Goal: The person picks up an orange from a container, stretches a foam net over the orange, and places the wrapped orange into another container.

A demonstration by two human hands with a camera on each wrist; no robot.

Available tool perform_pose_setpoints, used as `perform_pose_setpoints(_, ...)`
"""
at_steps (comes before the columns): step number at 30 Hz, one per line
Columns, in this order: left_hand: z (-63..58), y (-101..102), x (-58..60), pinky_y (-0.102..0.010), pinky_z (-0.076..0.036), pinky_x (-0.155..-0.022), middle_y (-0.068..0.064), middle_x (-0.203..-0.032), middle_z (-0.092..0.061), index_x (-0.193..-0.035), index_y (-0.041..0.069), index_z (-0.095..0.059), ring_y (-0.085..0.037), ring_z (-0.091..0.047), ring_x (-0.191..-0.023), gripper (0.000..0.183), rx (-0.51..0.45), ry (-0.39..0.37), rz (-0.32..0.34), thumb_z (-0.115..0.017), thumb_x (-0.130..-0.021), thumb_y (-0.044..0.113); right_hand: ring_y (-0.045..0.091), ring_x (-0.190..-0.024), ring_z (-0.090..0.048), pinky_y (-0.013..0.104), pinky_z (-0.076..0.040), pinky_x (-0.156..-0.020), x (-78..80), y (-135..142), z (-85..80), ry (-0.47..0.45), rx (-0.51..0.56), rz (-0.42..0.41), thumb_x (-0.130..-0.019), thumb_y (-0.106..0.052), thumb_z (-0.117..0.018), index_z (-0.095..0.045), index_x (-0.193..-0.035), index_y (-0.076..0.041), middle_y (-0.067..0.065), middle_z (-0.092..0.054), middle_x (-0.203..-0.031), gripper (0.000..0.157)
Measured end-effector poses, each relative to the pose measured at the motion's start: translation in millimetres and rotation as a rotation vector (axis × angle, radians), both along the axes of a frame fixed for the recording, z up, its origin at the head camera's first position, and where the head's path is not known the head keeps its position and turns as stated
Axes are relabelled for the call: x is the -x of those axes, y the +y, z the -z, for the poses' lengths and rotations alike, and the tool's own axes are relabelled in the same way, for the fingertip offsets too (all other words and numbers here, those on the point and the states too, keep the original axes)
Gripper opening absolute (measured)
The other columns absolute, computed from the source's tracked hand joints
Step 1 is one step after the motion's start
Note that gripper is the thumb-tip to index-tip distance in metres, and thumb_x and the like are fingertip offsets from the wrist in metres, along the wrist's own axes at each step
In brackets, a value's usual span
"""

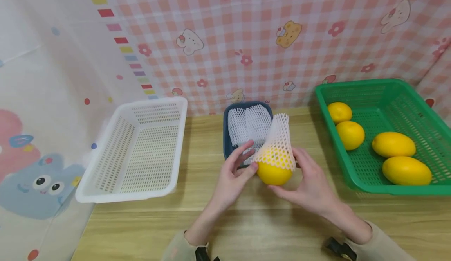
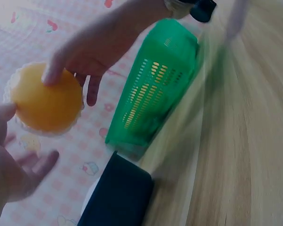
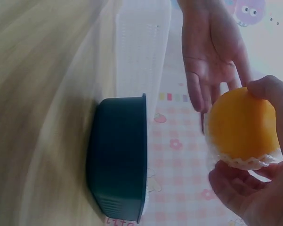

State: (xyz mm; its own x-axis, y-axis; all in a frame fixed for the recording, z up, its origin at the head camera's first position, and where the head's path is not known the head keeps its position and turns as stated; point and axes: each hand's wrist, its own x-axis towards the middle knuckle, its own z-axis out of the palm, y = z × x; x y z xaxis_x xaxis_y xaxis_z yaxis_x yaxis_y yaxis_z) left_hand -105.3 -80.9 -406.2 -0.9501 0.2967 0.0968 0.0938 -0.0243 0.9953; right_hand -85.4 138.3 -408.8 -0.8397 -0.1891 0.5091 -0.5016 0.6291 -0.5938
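A yellow fruit is held above the table, its upper part inside a white foam net sleeve. The sleeve's loose end stands up past the fruit, and the lower part of the fruit is bare. My right hand grips the fruit from the right, thumb low on its front and fingers round the netted side. On the other side my left hand has its fingers spread, with the thumb tip touching the fruit near the net's edge. Behind the hands, a dark blue bin holds more foam nets.
A white basket stands on the left of the wooden table. To the right, a green basket contains several yellow fruits, some round and some longer. A checked cloth hangs behind the table.
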Motion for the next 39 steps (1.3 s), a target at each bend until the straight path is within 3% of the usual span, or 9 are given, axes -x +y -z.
perform_pose_setpoints(2, -0.1, -0.3, -1.2, -0.026, -0.061, -0.102, -0.018, -0.157, -0.055, -0.150, 0.002, -0.054, -0.032, -0.065, -0.132, 0.047, -0.016, 0.049, 0.003, -0.063, -0.104, 0.008, 0.011, -0.102, -0.064, 0.030, -0.064, -0.083, -0.6, 0.2, -1.8, -0.041, 0.010, -0.005, -0.063, -0.022, -0.100, -0.056, -0.140, -0.005, 0.005, -0.067, -0.123, 0.090)
perform_pose_setpoints(5, 0.1, 0.0, -2.7, -0.023, -0.062, -0.098, -0.021, -0.149, -0.062, -0.143, -0.001, -0.060, -0.017, -0.073, -0.113, 0.039, -0.027, 0.070, -0.004, -0.062, -0.105, 0.008, 0.010, -0.104, -0.064, 0.026, -0.064, -0.083, -1.2, -0.2, -5.5, -0.101, 0.024, -0.012, -0.066, -0.022, -0.099, -0.055, -0.142, -0.006, 0.005, -0.066, -0.125, 0.089)
perform_pose_setpoints(9, 1.5, 2.0, -4.7, -0.021, -0.061, -0.096, -0.021, -0.142, -0.066, -0.138, 0.000, -0.065, -0.003, -0.070, -0.103, 0.036, -0.032, 0.078, -0.065, -0.063, -0.104, 0.008, 0.016, -0.096, -0.068, 0.027, -0.062, -0.079, -2.5, -1.0, -8.6, -0.118, 0.022, -0.009, -0.067, -0.023, -0.098, -0.056, -0.144, -0.006, 0.007, -0.072, -0.124, 0.089)
perform_pose_setpoints(15, 2.7, 6.9, -8.1, -0.021, -0.063, -0.093, -0.019, -0.129, -0.073, -0.126, -0.001, -0.073, -0.006, -0.071, -0.105, 0.027, -0.061, 0.125, -0.198, -0.065, -0.102, 0.004, 0.017, -0.091, -0.067, 0.026, -0.058, -0.076, -3.8, -2.1, -10.6, -0.120, 0.013, 0.005, -0.068, -0.025, -0.097, -0.056, -0.145, -0.003, 0.011, -0.076, -0.123, 0.090)
perform_pose_setpoints(18, 4.0, 7.8, -9.7, -0.022, -0.064, -0.091, -0.019, -0.129, -0.073, -0.122, -0.002, -0.075, -0.008, -0.071, -0.108, 0.023, -0.062, 0.174, -0.230, -0.065, -0.101, 0.002, 0.017, -0.092, -0.067, 0.025, -0.057, -0.076, -2.5, -2.5, -12.4, -0.138, 0.018, 0.012, -0.070, -0.026, -0.096, -0.055, -0.146, -0.003, 0.013, -0.075, -0.125, 0.090)
perform_pose_setpoints(25, 7.7, 7.1, -12.6, -0.024, -0.065, -0.087, -0.017, -0.131, -0.073, -0.113, -0.003, -0.077, -0.020, -0.071, -0.121, 0.017, -0.001, 0.326, -0.225, -0.068, -0.100, 0.002, 0.021, -0.096, -0.067, 0.028, -0.057, -0.075, 1.4, -1.6, -18.7, -0.246, 0.004, 0.054, -0.077, -0.031, -0.092, -0.053, -0.149, -0.003, 0.017, -0.073, -0.130, 0.087)
perform_pose_setpoints(31, 10.5, 5.5, -16.0, -0.030, -0.067, -0.081, -0.016, -0.129, -0.074, -0.110, -0.001, -0.079, -0.028, -0.071, -0.120, 0.015, 0.078, 0.421, -0.192, -0.071, -0.098, 0.004, 0.022, -0.093, -0.067, 0.023, -0.055, -0.070, 5.2, -0.3, -20.0, -0.249, 0.041, 0.075, -0.079, -0.026, -0.091, -0.052, -0.151, -0.004, 0.020, -0.073, -0.131, 0.085)
perform_pose_setpoints(35, 11.6, 5.4, -18.0, -0.030, -0.067, -0.084, -0.017, -0.132, -0.070, -0.107, -0.002, -0.079, -0.021, -0.069, -0.123, 0.013, 0.065, 0.390, -0.152, -0.071, -0.098, 0.003, 0.023, -0.091, -0.066, 0.023, -0.055, -0.068, 6.7, 0.2, -20.6, -0.240, 0.056, 0.084, -0.079, -0.023, -0.091, -0.052, -0.151, -0.005, 0.020, -0.072, -0.132, 0.084)
perform_pose_setpoints(39, 8.9, 6.7, -15.7, -0.028, -0.065, -0.089, -0.026, -0.132, -0.062, -0.112, -0.012, -0.067, -0.008, -0.066, -0.118, 0.018, -0.063, 0.220, -0.109, -0.064, -0.103, 0.004, 0.021, -0.090, -0.064, 0.023, -0.054, -0.068, 6.2, -1.0, -20.4, -0.209, 0.052, 0.080, -0.077, -0.021, -0.091, -0.053, -0.150, -0.004, 0.018, -0.072, -0.131, 0.084)
